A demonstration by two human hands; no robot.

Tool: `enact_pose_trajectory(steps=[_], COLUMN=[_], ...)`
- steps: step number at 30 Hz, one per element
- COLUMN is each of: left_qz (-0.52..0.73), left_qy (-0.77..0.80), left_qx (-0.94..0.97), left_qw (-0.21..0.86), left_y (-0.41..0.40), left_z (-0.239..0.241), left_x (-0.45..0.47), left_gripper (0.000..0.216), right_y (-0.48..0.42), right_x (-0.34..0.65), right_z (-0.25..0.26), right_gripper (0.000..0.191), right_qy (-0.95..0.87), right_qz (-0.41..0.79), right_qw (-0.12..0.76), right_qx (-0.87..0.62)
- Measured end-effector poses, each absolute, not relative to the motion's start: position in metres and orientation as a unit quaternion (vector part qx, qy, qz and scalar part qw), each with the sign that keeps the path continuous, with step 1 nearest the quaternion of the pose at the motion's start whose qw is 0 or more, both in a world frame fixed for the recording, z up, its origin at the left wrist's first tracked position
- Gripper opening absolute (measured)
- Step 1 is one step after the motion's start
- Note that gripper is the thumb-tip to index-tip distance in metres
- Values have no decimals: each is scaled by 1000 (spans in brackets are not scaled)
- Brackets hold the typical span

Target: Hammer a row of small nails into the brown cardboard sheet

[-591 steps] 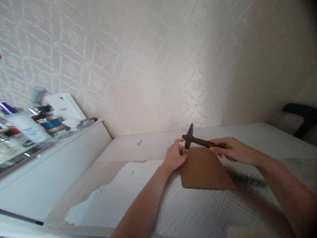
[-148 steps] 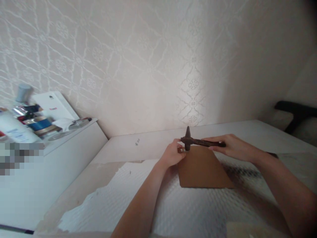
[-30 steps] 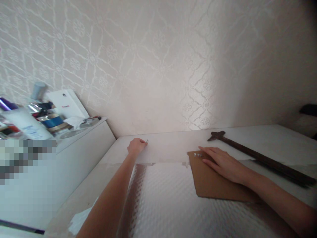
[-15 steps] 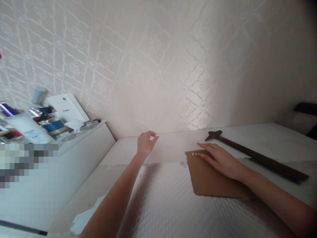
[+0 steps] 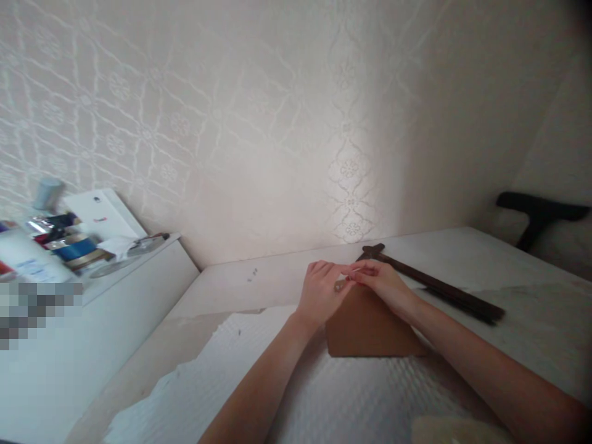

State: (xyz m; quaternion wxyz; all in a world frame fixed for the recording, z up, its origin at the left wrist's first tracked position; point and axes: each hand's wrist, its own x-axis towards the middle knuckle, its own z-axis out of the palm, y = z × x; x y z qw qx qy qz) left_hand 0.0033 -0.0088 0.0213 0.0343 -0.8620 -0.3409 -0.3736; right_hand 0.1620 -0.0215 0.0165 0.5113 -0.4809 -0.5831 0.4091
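Observation:
My left hand [image 5: 320, 287] and my right hand [image 5: 382, 285] meet over the far edge of a brown cardboard piece [image 5: 370, 330]. Fingers of both are drawn together in a pinch there; whatever lies between the tips is too small to make out. A tiny pale hook-like piece [image 5: 339, 285] shows beside my left fingers at the cardboard's far left corner. Under the cardboard is a white textured sheet [image 5: 222, 364]. Several small grey bits [image 5: 252, 275] lie on the white surface to the left. Behind my right hand lies a dark hammer-like tool [image 5: 435, 280].
At left, a white cabinet [image 5: 139, 296] carries a white box [image 5: 104, 213], a blue tape roll [image 5: 74, 248], a pale tube [image 5: 32, 262] and other clutter. A patterned wall [image 5: 277, 154] rises behind. A black T-shaped object [image 5: 541, 209] stands at far right.
My left hand has moved right, from over the white surface to the cardboard, meeting my right hand. My right fingers have closed from spread to a pinch. The view has shifted right.

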Motion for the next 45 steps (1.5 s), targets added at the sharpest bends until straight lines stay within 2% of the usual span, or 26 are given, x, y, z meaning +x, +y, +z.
enact_pose_trajectory(steps=[7, 11, 14, 19, 22, 35, 45], left_qz=[-363, -382, -407, -399, -373, -355, -341], left_qy=[-373, -380, -406, -458, -463, -454, -450], left_qx=[-854, -841, -813, -779, -786, -791, -801], left_qw=[-1, -53, -94, -156, -171, -208, -199], left_y=[-3, 1, 3, 7, 8, 8, 9], left_z=[14, 13, 14, 9, 4, -1, -4], left_x=[8, 6, 4, 2, 4, 10, 8], left_gripper=[12, 10, 8, 7, 7, 8, 7], right_y=[-16, -13, -12, -14, -16, -15, -16], right_x=[163, 162, 164, 175, 180, 190, 201], right_z=[12, 12, 12, 15, 17, 20, 26], right_gripper=[23, 24, 20, 23, 26, 27, 30], right_qy=[-551, -574, -614, -713, -732, -743, -728], right_qz=[453, 434, 377, 115, 30, -39, -76], right_qw=[534, 512, 491, 399, 352, 273, 256], right_qx=[-454, -469, -490, -565, -583, -609, -632])
